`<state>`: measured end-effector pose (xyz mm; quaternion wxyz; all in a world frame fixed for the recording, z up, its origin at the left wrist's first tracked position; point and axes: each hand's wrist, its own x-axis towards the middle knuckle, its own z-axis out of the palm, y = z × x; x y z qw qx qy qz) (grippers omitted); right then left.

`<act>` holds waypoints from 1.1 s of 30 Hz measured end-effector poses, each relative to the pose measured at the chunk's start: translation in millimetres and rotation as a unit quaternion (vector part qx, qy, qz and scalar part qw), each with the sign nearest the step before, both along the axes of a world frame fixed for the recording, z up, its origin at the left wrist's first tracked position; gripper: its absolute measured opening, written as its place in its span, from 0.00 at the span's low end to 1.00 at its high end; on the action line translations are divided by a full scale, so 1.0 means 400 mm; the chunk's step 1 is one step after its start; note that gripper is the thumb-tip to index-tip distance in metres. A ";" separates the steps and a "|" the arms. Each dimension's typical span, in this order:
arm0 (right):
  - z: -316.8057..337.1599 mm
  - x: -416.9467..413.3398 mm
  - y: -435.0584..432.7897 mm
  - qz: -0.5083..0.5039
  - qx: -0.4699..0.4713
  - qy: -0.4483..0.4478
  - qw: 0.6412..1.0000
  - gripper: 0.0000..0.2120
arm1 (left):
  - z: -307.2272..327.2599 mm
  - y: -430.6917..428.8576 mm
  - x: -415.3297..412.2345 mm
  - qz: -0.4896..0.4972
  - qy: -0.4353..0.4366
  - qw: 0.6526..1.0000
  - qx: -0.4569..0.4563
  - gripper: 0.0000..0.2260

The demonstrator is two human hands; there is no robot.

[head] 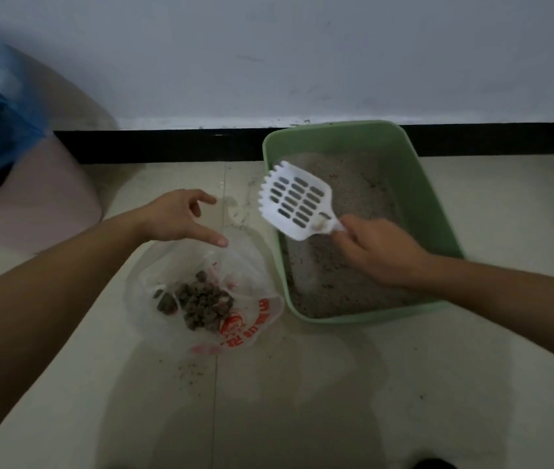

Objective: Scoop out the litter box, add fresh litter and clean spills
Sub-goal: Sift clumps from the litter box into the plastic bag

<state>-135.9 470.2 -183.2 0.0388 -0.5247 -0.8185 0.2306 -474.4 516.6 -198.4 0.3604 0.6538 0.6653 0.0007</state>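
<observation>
Right grip (pixel 380 252) is clasping the scoop (pixel 297 201); left grip (pixel 174 214), fingers spread and empty, is hovering by the sagging bag (pixel 248 265), so clumps could be missing it

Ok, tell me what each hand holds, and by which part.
The right hand grips the white litter scoop by its handle. The left hand holds nothing; it is open above the rim of the plastic bag.

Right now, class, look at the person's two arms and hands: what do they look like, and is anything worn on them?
Both arms are bare. The left hand and left forearm show no glove, sleeve, watch or bracelet; nor do the right hand and right forearm. No ring shows, though the picture is dim.
</observation>
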 end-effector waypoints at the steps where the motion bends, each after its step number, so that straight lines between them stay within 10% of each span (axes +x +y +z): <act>1: 0.004 0.044 0.017 -0.023 -0.016 -0.019 0.999 0.15 | 0.007 0.004 0.028 -0.002 -0.025 1.000 0.013 0.42; 9: 0.039 0.164 0.022 0.001 -0.275 -0.141 0.951 0.18 | -0.095 -0.039 0.298 0.125 -0.116 0.983 0.061 0.28; 14: 0.024 0.134 0.022 0.019 -0.301 -0.188 0.935 0.18 | -0.152 -0.063 0.363 0.145 -0.092 0.975 0.139 0.13; 33: -0.079 -0.020 -0.048 -0.109 -0.342 -0.057 0.932 0.13 | -0.189 -0.089 0.379 0.197 -0.185 0.938 0.217 0.12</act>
